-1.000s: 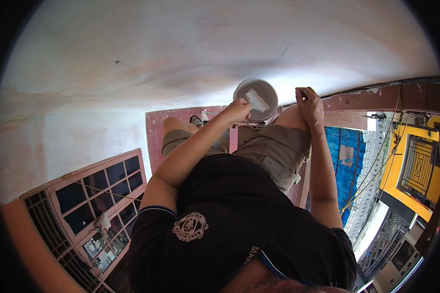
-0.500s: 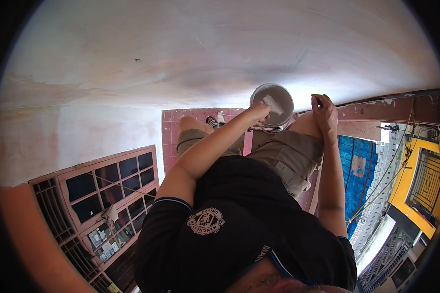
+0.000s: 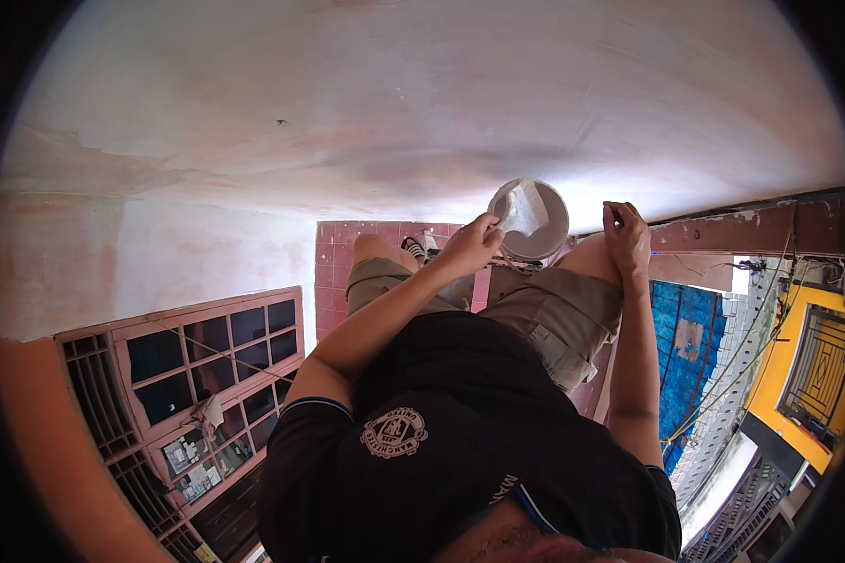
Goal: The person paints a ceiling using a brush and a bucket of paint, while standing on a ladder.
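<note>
Beside the wall, a round grey bucket (image 3: 539, 250) stands near my knees, its inner wall smeared pale. My left hand (image 3: 472, 247) is closed round the handle end of a wide, white-coated paintbrush (image 3: 532, 208). The brush's broad end lies over the bucket's mouth, toward its far rim; I cannot tell whether it touches the rim. Over my right knee, my right hand (image 3: 628, 236) has its fingers curled in to the thumb. What they hold, if anything, is hidden.
A patchy white and pinkish wall (image 3: 422, 103) rises close in front. Red floor tiles (image 3: 333, 253) lie below. A pink-framed window (image 3: 207, 347) is at the left. On the right are a reddish ledge (image 3: 723, 225), loose wires and a blue sheet (image 3: 681, 328).
My left hand has drawn back leftward from the bucket, and the brush has turned, with more of its white broad end showing. The right hand stays over the knee.
</note>
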Motion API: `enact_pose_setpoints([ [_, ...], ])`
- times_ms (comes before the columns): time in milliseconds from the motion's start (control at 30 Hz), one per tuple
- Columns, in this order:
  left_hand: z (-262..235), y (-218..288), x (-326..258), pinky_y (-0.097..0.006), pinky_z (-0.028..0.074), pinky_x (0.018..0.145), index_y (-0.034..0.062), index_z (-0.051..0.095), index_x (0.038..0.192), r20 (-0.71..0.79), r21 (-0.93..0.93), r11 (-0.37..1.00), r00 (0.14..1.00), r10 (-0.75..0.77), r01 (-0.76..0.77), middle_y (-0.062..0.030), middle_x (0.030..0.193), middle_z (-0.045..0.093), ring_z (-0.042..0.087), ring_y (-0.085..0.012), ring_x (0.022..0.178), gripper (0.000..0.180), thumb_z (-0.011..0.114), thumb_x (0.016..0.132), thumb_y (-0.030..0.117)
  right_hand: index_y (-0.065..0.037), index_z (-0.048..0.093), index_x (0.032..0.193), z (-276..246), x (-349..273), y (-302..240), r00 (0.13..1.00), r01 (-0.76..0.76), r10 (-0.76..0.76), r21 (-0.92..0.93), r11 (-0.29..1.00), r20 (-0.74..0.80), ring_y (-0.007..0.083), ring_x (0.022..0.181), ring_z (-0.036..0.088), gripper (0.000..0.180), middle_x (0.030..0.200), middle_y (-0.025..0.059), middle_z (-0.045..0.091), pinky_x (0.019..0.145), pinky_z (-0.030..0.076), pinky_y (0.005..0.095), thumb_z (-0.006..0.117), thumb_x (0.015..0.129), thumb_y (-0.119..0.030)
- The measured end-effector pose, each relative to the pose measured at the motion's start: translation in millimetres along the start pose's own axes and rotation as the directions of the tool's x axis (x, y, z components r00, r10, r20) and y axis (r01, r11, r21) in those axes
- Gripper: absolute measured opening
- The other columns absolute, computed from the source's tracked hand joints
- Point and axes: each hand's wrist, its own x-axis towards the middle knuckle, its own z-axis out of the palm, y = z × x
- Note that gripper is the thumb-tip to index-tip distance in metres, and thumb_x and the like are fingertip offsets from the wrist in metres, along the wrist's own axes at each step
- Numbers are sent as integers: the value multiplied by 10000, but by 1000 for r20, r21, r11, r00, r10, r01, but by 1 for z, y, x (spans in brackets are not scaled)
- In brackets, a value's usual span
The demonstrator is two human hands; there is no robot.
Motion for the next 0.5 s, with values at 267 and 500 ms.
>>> enact_pose_setpoints([
  [267,-71,49,-77,-396,503,707,39,455,1356,-237,-31,987,958,-160,157,-149,888,624,632,-230,763,327,524,1049,128,-19,718,1028,-16,-20,-57,963,268,-267,140,953,-24,313,785,704,135,936,149,713,672,541,415,669,945,-114],
  [500,-88,88,-78,-539,515,933,-115,247,1451,-357,95,987,930,-89,131,-392,1220,576,631,-521,1103,554,520,1002,61,36,652,1268,52,-63,-186,762,-446,-149,677,585,630,168,980,699,449,1041,109,724,803,569,294,554,1083,-361],
])
